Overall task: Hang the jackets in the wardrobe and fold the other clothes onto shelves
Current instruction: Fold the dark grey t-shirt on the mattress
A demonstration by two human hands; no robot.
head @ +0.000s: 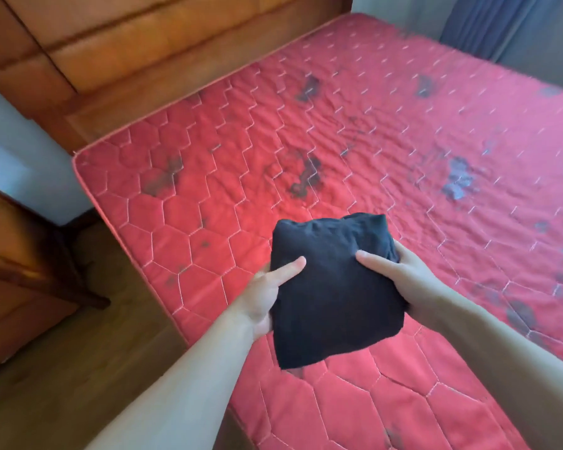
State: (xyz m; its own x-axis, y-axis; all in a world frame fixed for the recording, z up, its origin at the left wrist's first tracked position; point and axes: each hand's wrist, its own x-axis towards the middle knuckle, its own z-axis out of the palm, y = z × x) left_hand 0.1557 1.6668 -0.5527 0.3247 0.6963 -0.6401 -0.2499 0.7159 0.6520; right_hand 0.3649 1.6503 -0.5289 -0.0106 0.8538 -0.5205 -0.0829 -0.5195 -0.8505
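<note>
Hands grip folded blk garment.

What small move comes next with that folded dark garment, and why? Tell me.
Probably carry the folded dark garment away from the red mattress toward a shelf. It already looks folded, and the left hand and right hand grip its two sides. No wardrobe or shelf is in view.

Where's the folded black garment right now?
In the head view, the folded black garment sits low and centre, held between the left hand and right hand above the near edge of the red mattress.
</note>
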